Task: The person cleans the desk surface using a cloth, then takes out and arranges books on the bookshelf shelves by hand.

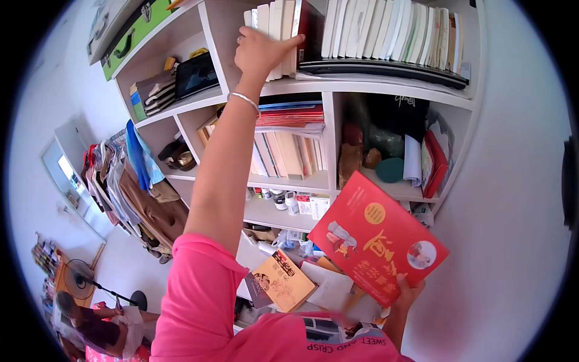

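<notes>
My left hand (263,50), with a bracelet on the wrist, reaches up to the top shelf. Its thumb and fingers span a group of upright white books (276,19), gripping them from the front. Against that group stands a dark red book (310,30). Low on the right, my right hand (408,297) holds a red book (377,241) by its bottom edge. Gold characters, a yellow round seal and small drawings mark its cover, which is tilted and faces me.
The white shelf unit (330,139) holds more white books (392,30), a flat black case (386,71), stones (386,143) and bottles (292,203). Below lie an orange-yellow book (283,280) and papers. Clothes (129,187), a fan (78,279) and a seated person (99,326) are leftward.
</notes>
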{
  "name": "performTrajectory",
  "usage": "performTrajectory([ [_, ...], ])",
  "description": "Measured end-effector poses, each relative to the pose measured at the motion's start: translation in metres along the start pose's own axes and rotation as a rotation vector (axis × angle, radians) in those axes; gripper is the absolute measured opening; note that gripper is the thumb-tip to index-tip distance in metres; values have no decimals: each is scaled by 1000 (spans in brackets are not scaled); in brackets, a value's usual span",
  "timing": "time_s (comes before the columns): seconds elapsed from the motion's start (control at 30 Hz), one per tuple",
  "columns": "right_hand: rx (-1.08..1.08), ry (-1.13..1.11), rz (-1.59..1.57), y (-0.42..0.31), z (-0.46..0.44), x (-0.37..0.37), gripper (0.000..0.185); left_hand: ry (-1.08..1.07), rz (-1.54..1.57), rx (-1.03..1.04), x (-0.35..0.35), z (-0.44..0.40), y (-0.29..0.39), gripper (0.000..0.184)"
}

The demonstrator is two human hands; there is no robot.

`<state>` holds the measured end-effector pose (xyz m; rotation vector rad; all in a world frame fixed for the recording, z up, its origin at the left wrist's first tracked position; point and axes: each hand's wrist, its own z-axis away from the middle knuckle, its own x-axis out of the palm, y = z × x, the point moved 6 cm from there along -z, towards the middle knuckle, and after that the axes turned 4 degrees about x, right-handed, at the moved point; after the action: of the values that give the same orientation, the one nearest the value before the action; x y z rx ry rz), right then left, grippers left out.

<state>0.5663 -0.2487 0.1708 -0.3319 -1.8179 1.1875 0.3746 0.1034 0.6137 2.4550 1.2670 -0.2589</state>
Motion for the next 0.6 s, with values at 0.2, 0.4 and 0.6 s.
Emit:
performTrajectory([
  [0.2, -445, 5, 0, -113, -28, 90, 51, 91, 107, -49, 2, 20, -5, 108],
  [0.4, -885, -238, 42, -249, -1, 253, 27, 24, 200, -200, 56, 27, -38, 89],
  [0.6, -1267, -353, 610, -277, 23, 403, 14, 237, 493, 6, 60, 30, -26, 90],
])
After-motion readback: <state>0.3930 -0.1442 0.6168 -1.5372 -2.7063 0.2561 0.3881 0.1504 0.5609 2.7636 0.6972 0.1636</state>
